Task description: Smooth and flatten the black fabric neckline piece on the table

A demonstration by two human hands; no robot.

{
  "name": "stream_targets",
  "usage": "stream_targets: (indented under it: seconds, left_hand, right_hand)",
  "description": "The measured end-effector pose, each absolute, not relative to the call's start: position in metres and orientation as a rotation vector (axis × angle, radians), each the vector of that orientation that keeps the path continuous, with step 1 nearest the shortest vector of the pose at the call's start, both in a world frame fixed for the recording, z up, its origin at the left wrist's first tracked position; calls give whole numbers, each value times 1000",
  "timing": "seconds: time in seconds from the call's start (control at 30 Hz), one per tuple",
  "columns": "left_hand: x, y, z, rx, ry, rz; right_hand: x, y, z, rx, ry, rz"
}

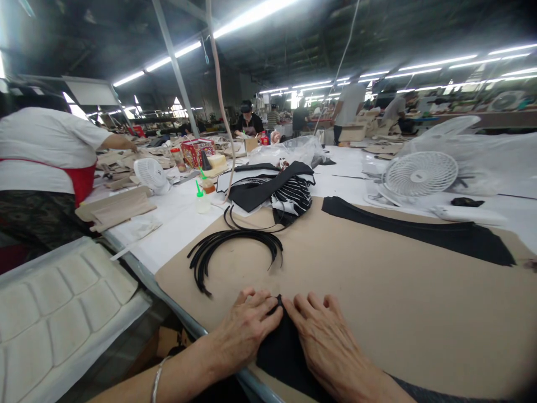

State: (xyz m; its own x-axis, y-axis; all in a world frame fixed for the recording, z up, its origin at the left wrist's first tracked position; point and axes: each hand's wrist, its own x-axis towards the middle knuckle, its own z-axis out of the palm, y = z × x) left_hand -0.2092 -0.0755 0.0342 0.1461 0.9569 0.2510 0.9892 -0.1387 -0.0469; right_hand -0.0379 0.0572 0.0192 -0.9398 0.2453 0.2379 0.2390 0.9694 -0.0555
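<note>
A black piece of sheet material [280, 348], leather or fabric, lies at the near edge of the tan-covered table with its narrow end pointing away from me. My left hand [250, 323] grips the left side of that narrow end, thumb and fingers bent together. From the other side, my right hand [323, 327] presses the same end with its fingertips, its back turned up. The fingertips of both hands nearly meet there, and the fold under them is partly hidden. Beyond my hands, curved black strips [235, 240] lie in a loose bundle.
A long black piece [419, 226] lies at the right. Black and striped pieces [289, 190] are heaped ahead, near green-tipped bottles [202, 201]. A white fan [422, 174] stands at the right, another fan [151, 173] at the left. A co-worker [50, 151] stands at left beside a padded panel [62, 302].
</note>
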Motion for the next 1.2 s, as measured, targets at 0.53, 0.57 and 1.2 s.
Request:
stream_targets:
  seconds: [0.53,0.57,1.2]
  left_hand:
    - [-211,-75,35,-2216,-1900,-237]
    - [-211,-75,35,-2215,-1890,-234]
    - [-193,-45,51,-2279,-2104,-668]
  right_hand:
    - [-45,48,23,-463,-2895,165]
    - [-46,48,27,-476,-2908,188]
    - [-14,60,50,-641,-2837,623]
